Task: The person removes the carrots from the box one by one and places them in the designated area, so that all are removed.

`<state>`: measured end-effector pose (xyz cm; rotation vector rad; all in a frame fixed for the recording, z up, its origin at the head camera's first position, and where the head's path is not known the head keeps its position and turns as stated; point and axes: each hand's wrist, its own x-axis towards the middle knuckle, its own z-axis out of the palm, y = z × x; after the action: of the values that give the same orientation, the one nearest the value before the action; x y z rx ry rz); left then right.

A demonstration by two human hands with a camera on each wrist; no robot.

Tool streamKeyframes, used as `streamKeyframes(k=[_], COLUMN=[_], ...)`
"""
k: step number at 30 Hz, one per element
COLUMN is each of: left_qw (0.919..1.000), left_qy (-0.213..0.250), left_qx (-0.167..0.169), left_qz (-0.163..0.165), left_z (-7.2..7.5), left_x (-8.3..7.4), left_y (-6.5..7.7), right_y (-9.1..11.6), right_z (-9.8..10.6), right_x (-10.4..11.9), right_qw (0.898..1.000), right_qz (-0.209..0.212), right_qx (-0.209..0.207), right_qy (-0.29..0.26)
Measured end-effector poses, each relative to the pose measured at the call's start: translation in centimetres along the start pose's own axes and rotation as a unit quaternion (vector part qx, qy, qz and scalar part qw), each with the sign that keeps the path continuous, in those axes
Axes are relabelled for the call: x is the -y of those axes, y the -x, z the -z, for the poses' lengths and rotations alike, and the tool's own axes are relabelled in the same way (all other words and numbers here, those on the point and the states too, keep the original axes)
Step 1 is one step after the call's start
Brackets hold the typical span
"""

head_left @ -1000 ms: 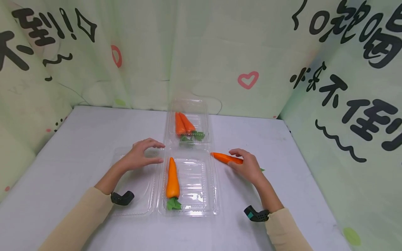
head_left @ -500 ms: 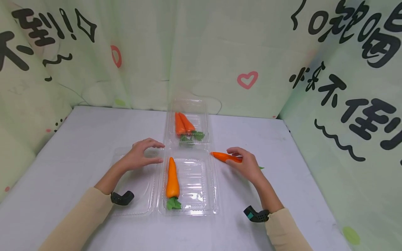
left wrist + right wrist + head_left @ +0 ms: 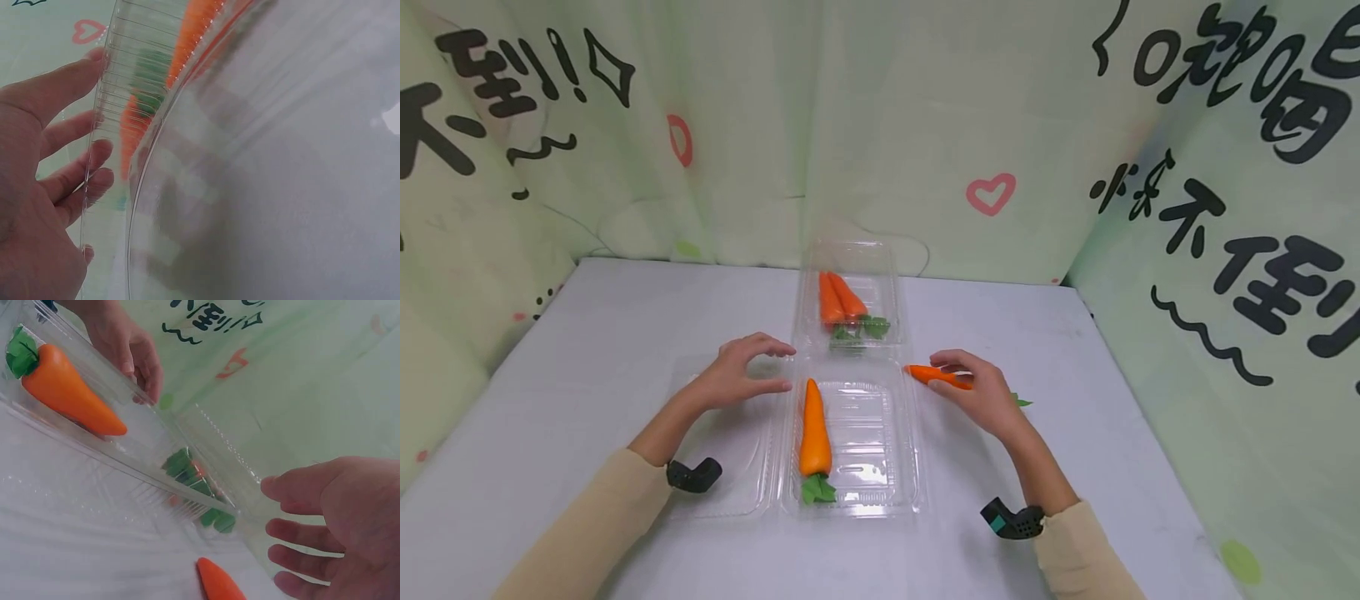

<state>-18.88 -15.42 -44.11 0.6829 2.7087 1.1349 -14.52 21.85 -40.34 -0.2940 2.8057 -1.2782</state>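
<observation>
Curved hand over a smooth orange carrot, beside clear plastic boxes

The right hand [image 3: 977, 392] arches over the loose carrot [image 3: 925, 372], its fingers bent softly and parted from one another; the right wrist view shows them spread rather than pinching, though whether any fingertip touches the carrot cannot be told. That carrot lies on the table just under the hand: a smooth, tapering orange body, its pointed tip directed at the near box, its green leaves [image 3: 1022, 402] peeping out behind the knuckles. The left hand [image 3: 730, 371] is spread too, thumb and fingers forming a wide C, fingertips by the far left corner of the near box; contact with the plastic is unclear.

Between the hands sits the near box [image 3: 865, 454], rectangular, thin, shiny and ribbed across its floor. A boxed carrot [image 3: 815, 433] lies along its left side, plump end and leafy green top towards the person. A clear lid [image 3: 730, 475] lies flat to the left. Beyond stands the far box [image 3: 880, 260], holding two carrots [image 3: 838, 300] side by side, leaves nearest the person. The table [image 3: 587, 367] is white and matt, backed by a pale green cloth [image 3: 880, 108] with soft folds
</observation>
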Motion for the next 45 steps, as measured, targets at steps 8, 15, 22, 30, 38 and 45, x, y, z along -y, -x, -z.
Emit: streamKeyframes(k=[8, 15, 22, 30, 38, 45], left_qw=[1.0000, 0.9998, 0.9998, 0.9998, 0.9999, 0.9999], left_qy=[-0.001, -0.003, -0.004, -0.006, -0.003, -0.002], left_qx=[-0.001, 0.000, 0.000, 0.001, 0.001, 0.000], left_qz=[0.008, 0.017, 0.020, 0.019, 0.017, 0.012], left_z=[0.1, -0.2, -0.2, -0.2, -0.2, -0.2], left_x=[0.1, 0.1, 0.0, -0.1, 0.0, 0.2], left_y=[-0.1, -0.1, -0.1, -0.1, -0.1, -0.2], right_y=[0.3, 0.3, 0.1, 0.1, -0.2, -0.4], right_z=[-0.3, -0.6, -1.1, -1.7, -2.2, -2.5], right_x=[1.1, 1.5, 1.8, 2.2, 2.5, 2.9], right_qw=[1.000, 0.999, 0.995, 0.992, 0.990, 0.988], right_qz=[0.009, 0.021, 0.044, 0.065, 0.074, 0.075], right_qx=[0.024, 0.032, 0.069, 0.097, 0.113, 0.128], right_qy=[-0.011, -0.024, -0.048, -0.050, -0.046, -0.046])
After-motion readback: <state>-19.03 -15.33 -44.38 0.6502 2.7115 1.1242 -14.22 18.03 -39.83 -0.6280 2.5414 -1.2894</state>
